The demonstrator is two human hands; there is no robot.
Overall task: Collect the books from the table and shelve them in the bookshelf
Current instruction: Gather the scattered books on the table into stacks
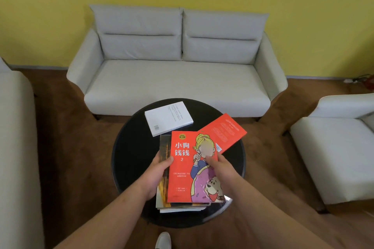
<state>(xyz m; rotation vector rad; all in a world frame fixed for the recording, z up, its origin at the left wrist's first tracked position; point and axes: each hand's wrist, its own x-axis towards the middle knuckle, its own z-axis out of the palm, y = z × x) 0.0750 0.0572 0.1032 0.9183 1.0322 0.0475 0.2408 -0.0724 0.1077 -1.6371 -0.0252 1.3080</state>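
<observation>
A stack of books [164, 194] sits at the near side of the round black table [129, 147]. On top lies a red book with a cartoon girl and dog [182, 180]. My left hand [155, 174] grips the stack's left edge, thumb on the red cover. My right hand [220, 172] rests on the red cover's right side, fingers pressing down. A second red book [224, 131] lies back cover up, tilted, partly under the stack's far right corner. A white book [169, 117] lies back cover up at the table's far side. No bookshelf is in view.
A light grey two-seat sofa [178, 79] stands behind the table against a yellow wall. Another sofa [16, 137] is on the left and an armchair [336, 147] on the right. Brown floor surrounds the table. My shoe [163, 240] shows at the bottom.
</observation>
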